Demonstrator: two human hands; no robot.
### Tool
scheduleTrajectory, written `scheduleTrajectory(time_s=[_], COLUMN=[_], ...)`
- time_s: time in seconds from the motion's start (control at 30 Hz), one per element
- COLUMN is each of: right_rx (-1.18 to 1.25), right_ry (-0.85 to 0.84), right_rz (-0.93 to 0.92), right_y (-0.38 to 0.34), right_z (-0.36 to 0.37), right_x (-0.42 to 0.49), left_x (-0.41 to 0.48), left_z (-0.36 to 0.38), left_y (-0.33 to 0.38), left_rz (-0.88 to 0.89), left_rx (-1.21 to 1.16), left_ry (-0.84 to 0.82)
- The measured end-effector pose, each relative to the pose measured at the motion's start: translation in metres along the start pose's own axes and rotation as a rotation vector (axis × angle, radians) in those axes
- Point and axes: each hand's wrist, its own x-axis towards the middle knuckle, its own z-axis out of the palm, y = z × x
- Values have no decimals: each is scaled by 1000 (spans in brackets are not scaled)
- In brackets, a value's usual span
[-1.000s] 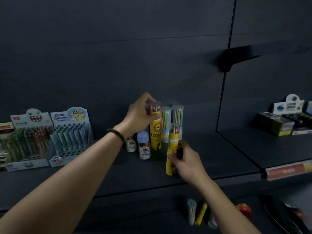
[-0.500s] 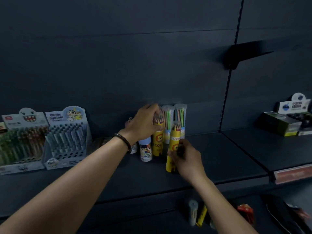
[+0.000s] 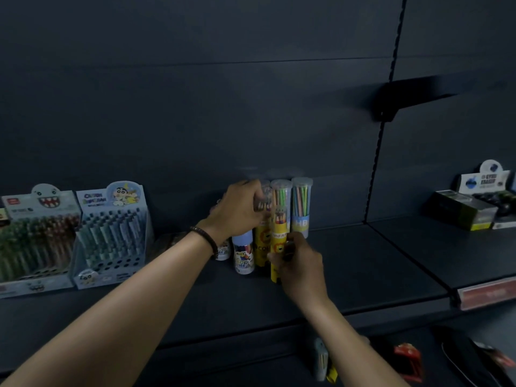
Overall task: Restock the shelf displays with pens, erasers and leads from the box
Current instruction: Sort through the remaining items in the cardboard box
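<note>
The dark shelf [image 3: 363, 261] is carrying a monster-face pen display box [image 3: 36, 236] and a cartoon pen display box [image 3: 111, 236], standing side by side at its left end. An eraser display box [image 3: 480, 196] is sitting on the neighbouring shelf section to the right, well apart from the work area. Two clear pencil tubes [image 3: 301, 208] are standing upright against the back panel. A short blue-capped tube [image 3: 243, 255] is standing at the left of the cluster, crowding the placement area, and a second short tube [image 3: 223, 251] is showing partly behind the left wrist. The front yellow tube [image 3: 278, 236] is standing upright on the shelf, with a clear cap showing coloured pencil tips and a lion face printed on its body. The rear yellow tube [image 3: 261, 247] is carrying similar print, and its top is blurred. The left hand [image 3: 237, 213] is curling its fingers over the top of the rear yellow tube and gripping it. The right hand [image 3: 301, 266] is pinching the lower body of the front yellow tube, which is standing just beside the rear one and just in front of the clear pencil tubes.
</note>
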Motion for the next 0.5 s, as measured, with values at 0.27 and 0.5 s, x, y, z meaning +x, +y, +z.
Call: scheduleTrajectory(time_s=[0.27,0.5], right_rx=[-6,-76], right_ry=[25,-25], right_rz=[-24,-34], right_y=[-3,-3], right_z=[10,21], right_x=[2,10], left_x=[2,5], left_z=[-3,-13], left_y=[-13,-15], left_rz=[-1,101], left_rx=[-16,49], left_ry=[-17,-72])
